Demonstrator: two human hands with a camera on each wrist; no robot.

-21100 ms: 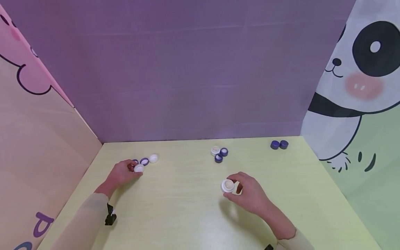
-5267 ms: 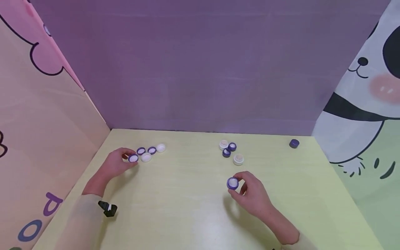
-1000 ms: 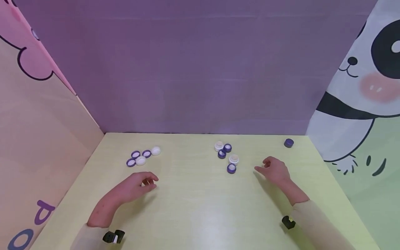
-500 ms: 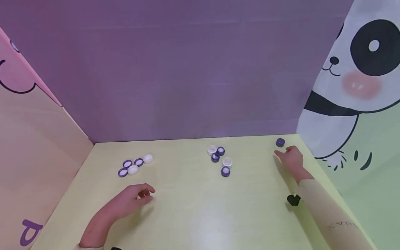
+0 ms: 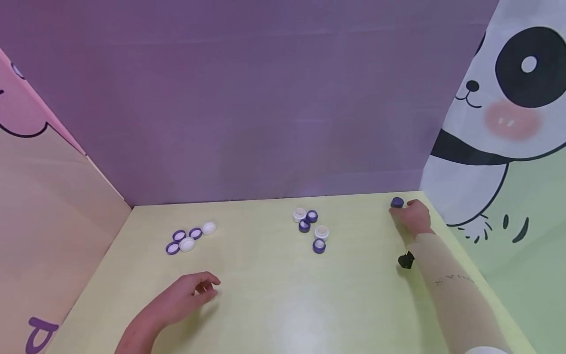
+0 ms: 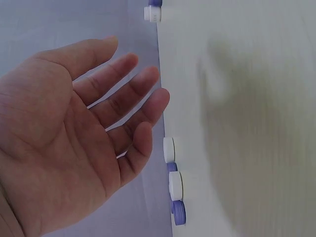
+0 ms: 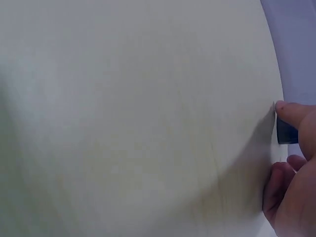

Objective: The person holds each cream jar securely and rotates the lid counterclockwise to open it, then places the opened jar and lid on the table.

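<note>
At the far right corner of the table, my right hand (image 5: 411, 216) reaches beside a closed purple jar (image 5: 397, 202). Thumb and fingers stand on either side of the jar; in the right wrist view a gap shows between the jar (image 7: 287, 132) and the curled fingers (image 7: 277, 185). My left hand (image 5: 187, 295) hovers over the near left of the table, fingers loosely bent, holding nothing. Beyond it lie two white lids (image 5: 187, 244) and three purple lids (image 5: 173, 248), insides up. In the middle stand uncapped small jars, two white (image 5: 322, 232) and three purple (image 5: 319, 246).
The pale yellow table (image 5: 256, 314) ends at a purple back wall (image 5: 265, 123). A panda-print panel (image 5: 508, 132) rises close to the right hand, and a pink-beige panel (image 5: 53, 196) borders the left side.
Earlier, a white jar and lid, then a purple jar and lid, were set down in the middle and left groups. My right hand has since moved to the last closed jar; the left drew back.
</note>
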